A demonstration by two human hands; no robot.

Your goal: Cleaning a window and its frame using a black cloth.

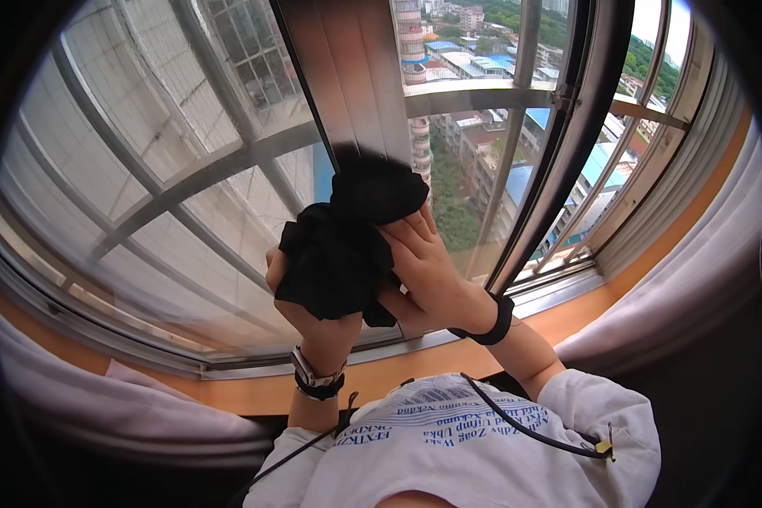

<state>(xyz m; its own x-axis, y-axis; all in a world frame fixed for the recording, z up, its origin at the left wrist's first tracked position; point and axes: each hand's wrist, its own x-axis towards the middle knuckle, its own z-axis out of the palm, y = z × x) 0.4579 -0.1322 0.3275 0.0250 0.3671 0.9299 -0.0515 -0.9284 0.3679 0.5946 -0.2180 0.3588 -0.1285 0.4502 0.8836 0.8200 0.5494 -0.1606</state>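
Note:
A bunched black cloth (336,263) is between my hands, in front of the window's broad metal frame post (350,70). My left hand (320,330) holds the lower bunch from below and the left; the cloth hides most of its fingers. At the cloth's right side is my right hand (428,267), its fingers reaching up under the upper fold, which covers the fingertips. That fold lies close to the post; whether it touches cannot be told. A watch (314,374) circles my left wrist, and a black band (492,320) my right.
A sliding window pane (184,254) is on the left, with metal security bars (521,159) outside. The right sash (565,127) has a dark edge. An orange-brown sill (247,394) runs below. Pale curtains (686,273) hang at both sides. Buildings show far below.

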